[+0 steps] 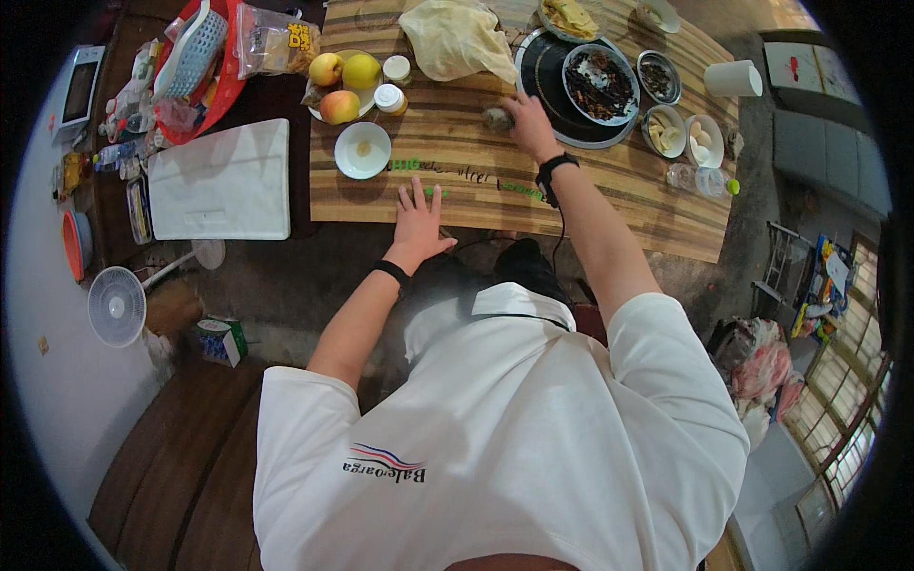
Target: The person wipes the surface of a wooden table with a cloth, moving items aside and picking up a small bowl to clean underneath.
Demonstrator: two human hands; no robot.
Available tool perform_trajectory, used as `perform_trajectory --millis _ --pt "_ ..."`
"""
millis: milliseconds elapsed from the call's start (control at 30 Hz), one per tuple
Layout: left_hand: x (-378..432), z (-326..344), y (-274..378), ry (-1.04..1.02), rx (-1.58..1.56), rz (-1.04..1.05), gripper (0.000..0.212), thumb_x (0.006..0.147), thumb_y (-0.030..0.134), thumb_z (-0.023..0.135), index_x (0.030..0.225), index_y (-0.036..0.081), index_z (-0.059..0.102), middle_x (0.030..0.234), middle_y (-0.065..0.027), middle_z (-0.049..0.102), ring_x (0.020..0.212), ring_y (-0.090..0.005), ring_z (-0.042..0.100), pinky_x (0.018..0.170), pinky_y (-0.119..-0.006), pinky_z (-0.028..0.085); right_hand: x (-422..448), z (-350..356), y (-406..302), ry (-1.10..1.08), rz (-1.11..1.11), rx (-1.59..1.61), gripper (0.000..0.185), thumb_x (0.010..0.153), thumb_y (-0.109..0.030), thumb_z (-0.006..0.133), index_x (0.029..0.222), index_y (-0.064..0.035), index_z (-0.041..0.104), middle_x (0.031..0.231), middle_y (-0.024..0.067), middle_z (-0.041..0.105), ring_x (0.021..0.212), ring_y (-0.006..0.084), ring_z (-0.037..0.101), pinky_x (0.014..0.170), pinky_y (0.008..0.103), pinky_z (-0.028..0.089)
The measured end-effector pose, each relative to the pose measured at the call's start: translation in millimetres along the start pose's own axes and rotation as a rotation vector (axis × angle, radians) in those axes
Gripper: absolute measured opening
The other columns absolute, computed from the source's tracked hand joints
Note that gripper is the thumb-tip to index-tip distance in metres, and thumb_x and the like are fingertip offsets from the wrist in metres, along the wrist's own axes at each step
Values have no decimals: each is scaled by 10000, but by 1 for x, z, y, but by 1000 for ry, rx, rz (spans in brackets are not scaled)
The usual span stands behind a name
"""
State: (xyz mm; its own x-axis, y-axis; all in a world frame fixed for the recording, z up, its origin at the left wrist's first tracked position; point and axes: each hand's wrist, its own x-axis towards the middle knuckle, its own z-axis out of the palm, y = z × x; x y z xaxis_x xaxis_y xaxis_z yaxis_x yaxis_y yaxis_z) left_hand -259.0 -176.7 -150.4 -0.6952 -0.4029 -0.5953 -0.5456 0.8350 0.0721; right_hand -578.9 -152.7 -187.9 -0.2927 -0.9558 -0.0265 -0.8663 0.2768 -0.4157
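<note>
My right hand (532,125) reaches over the wooden-topped table (443,143) with its fingers on a small grey wad (498,118), perhaps a rag or scouring pad. Just right of it lies a round black hot plate or induction cooker (540,78). A metal bowl (601,84) of dark food stands on that. My left hand (419,225) rests palm down at the near table edge, fingers apart and holding nothing. Green and black writing (457,173) marks the tabletop between my hands. Close to the left hand sits a white bowl (363,150) with a little residue inside.
Left are a plate of fruit (343,89), two small jars (390,98), a white board (221,182) and a red basket (228,93). A pale cloth (457,39) lies at the back. Several bowls, including one with eggs (705,141), and a plastic bottle (703,180) stand right.
</note>
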Motion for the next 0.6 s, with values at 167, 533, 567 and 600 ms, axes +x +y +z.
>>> perform_trajectory --millis 167,533,567,600 --pt "2 4 1 -1 -12 1 1182 797 710 709 1645 104 151 1640 -365 64 1444 -620 236 1146 -605 343 -62 10 -10 -28 -133 48 428 765 61 681 1161 -98 642 1196 125 574 1114 377 529 951 459 505" --pt "2 -5 3 -53 17 -15 1128 846 749 628 1645 115 147 1641 -358 87 1452 -604 248 1153 -576 351 -149 -15 -16 -172 -150 81 382 773 23 677 1125 -117 626 1187 100 567 1150 346 530 967 439 507" --pt "2 -6 3 -53 17 -12 1126 847 750 626 1645 116 147 1641 -357 89 1451 -604 249 1154 -576 350 -155 -13 -11 -160 -157 87 385 771 22 679 1124 -119 625 1189 99 567 1154 346 529 968 438 507" --pt "1 -5 3 -54 16 -13 1125 848 751 623 1645 117 147 1641 -356 90 1451 -604 250 1155 -576 348 -159 -14 -10 -136 -158 82 388 768 22 680 1125 -121 624 1192 97 566 1153 347 529 966 437 507"
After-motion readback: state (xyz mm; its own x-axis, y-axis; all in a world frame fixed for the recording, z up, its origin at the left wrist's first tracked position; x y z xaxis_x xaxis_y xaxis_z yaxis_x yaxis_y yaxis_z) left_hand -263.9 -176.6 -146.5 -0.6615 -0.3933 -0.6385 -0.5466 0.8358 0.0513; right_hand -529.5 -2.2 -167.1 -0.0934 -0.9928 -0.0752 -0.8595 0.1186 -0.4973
